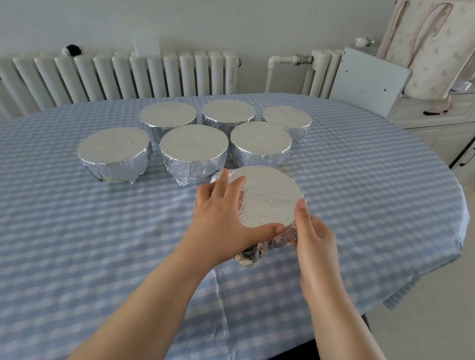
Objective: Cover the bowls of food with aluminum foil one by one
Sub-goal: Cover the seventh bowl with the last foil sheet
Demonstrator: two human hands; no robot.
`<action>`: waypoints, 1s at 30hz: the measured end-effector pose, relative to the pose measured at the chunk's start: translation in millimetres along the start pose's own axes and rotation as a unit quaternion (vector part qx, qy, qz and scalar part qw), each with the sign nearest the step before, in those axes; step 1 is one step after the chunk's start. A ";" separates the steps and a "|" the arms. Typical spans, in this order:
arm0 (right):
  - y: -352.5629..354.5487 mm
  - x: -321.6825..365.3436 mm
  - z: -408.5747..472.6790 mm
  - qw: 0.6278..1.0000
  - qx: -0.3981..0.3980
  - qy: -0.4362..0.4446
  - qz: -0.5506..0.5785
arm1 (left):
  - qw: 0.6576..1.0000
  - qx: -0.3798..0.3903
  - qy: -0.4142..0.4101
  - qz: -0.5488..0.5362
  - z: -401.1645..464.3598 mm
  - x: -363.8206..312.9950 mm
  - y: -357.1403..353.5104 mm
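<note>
Hands hold the nearest bowl [269, 200] near the table's [49, 249] right edge: left hand [221, 216] cups its side, right hand [312, 233] pinches the foil skirt. Pressing too hard could tear the thin foil or slide the bowl toward that edge.

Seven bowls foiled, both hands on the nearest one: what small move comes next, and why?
Probably press the loose foil flap down against the near side of the nearest bowl. The left hand and right hand hold its sides, and that crumpled flap sticks out, while the six bowls behind look snugly wrapped.
</note>
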State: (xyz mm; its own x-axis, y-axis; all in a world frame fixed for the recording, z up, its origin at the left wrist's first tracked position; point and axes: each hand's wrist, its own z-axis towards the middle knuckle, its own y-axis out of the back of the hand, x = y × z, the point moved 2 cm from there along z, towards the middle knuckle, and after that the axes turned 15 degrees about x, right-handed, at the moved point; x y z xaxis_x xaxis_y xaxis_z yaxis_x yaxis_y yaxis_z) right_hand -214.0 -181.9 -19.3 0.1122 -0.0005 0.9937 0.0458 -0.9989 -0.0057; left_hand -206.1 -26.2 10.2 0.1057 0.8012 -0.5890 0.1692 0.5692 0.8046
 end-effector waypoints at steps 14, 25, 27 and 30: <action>17.6 -12.6 8.2 0.996 -0.069 0.049 0.020 | 0.999 -0.011 -0.008 -0.031 1.6 -12.3 -12.5; 5.4 -13.8 6.5 0.992 -0.087 0.084 0.039 | 0.991 -0.010 -0.064 -0.119 -1.7 7.1 -9.4; 5.9 -13.2 7.0 0.991 -0.089 0.083 0.050 | 0.991 -0.017 -0.066 -0.113 -1.8 7.4 -10.1; 7.1 -16.7 10.0 0.989 -0.116 0.064 0.067 | 0.992 -0.020 -0.069 -0.104 -1.6 7.4 -10.4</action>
State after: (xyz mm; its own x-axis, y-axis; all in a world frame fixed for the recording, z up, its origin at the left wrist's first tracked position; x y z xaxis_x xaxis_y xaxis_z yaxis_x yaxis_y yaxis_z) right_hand -205.6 -188.5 -37.1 -0.0256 -0.1255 0.9918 -0.1913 -0.9731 -0.1281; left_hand -208.7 -25.8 -2.4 0.2059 0.6341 -0.7454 0.1619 0.7291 0.6650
